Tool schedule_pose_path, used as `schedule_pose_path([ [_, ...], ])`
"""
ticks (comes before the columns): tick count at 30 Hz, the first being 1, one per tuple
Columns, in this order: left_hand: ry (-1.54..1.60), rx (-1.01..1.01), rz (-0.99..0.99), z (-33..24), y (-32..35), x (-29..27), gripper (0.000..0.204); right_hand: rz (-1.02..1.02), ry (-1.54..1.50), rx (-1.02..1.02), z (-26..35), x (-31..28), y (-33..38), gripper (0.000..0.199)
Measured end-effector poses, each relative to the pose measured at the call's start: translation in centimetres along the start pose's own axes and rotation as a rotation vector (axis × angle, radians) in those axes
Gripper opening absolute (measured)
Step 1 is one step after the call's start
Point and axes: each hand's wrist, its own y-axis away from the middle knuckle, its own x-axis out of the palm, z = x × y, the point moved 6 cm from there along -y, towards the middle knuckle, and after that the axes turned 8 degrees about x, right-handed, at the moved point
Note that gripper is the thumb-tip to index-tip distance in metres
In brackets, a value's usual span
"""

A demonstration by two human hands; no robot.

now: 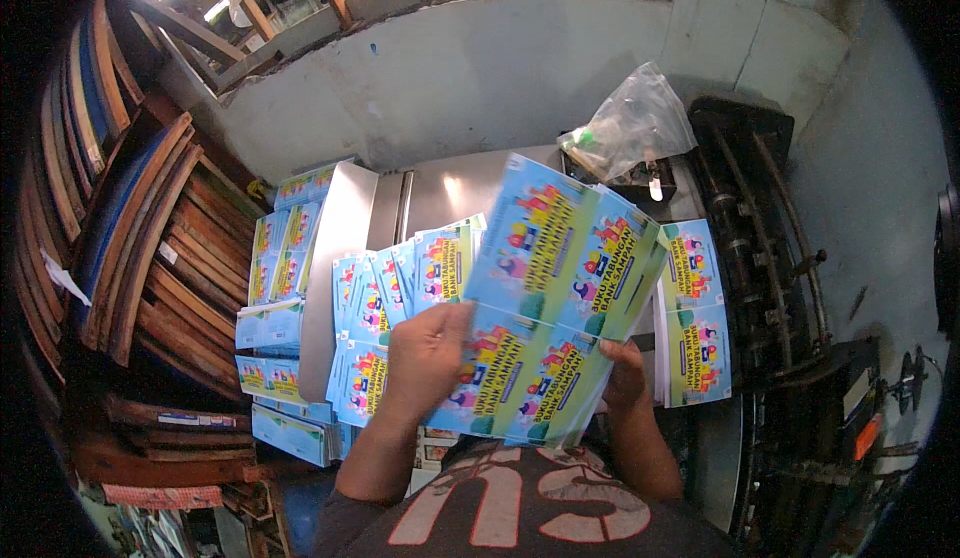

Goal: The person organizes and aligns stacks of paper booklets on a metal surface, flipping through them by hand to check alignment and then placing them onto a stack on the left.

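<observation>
A few large printed cover sheets (545,308), blue and green with cartoon figures, are held tilted in front of my chest. My left hand (428,356) is closed on their left edge, slightly blurred. On the lower right edge, my right hand (626,378) grips them with the thumb on top and the other fingers mostly hidden behind. Fanned-out sheets of the same print (365,298) lie on the metal table just left of my left hand. To the right of my right hand stands a squared stack of matching sheets (697,343).
More bundles of printed sheets (284,248) lie at the left, beyond an upright grey metal plate (340,258). A clear plastic bag (640,123) sits on a dark box at the back. Wooden frames (130,228) fill the left side; black machinery (760,248) stands right.
</observation>
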Motion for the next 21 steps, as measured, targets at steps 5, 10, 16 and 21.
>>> schedule_pose_path([
  [5,0.222,-0.033,-0.197,5.2,-0.5,-6.4,0.031,0.102,-0.151,-0.026,0.2,1.7,-0.3,0.066],
  [10,0.071,0.006,-0.193,6.9,-0.4,-5.7,0.03,0.133,-0.113,-0.02,0.3,0.8,-0.9,0.071],
  [16,0.249,0.007,0.257,5.6,-0.2,0.7,0.033,0.116,-0.039,0.086,-0.9,2.3,-2.0,0.066],
  [21,0.423,-0.033,0.209,5.8,1.1,1.8,0.039,-0.094,0.187,0.064,-1.2,3.8,-1.1,0.049],
])
